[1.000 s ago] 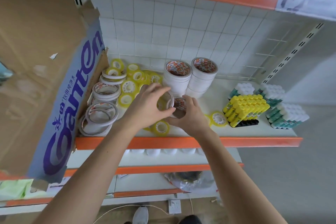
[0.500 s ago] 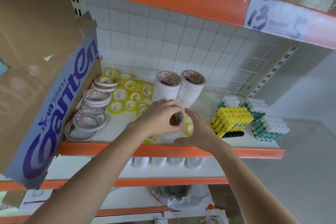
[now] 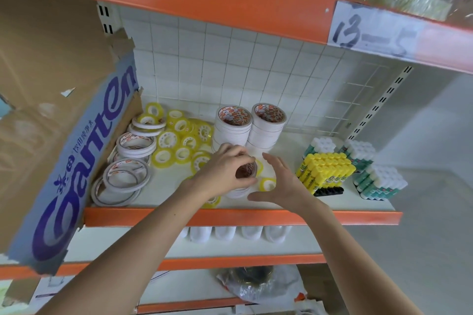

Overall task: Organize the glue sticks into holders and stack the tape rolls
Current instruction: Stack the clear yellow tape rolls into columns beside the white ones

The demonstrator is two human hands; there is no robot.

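Two hands work mid-shelf (image 3: 332,208): the left hand (image 3: 222,171) curls its fingers (image 3: 239,155) round the top tape roll (image 3: 247,170) of a short stack, the right hand (image 3: 280,184) hovers open at its 3 o'clock (fingers spread, holding nothing), and glue sticks (image 3: 326,170) stand further out at 3 o'clock.

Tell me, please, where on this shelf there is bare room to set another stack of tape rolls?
Bare shelf lies between the two tall white stacks and the yellow glue sticks. The left, round the yellow rolls and flat white rolls, is crowded. Both hands, left hand and right hand, take up the front middle.
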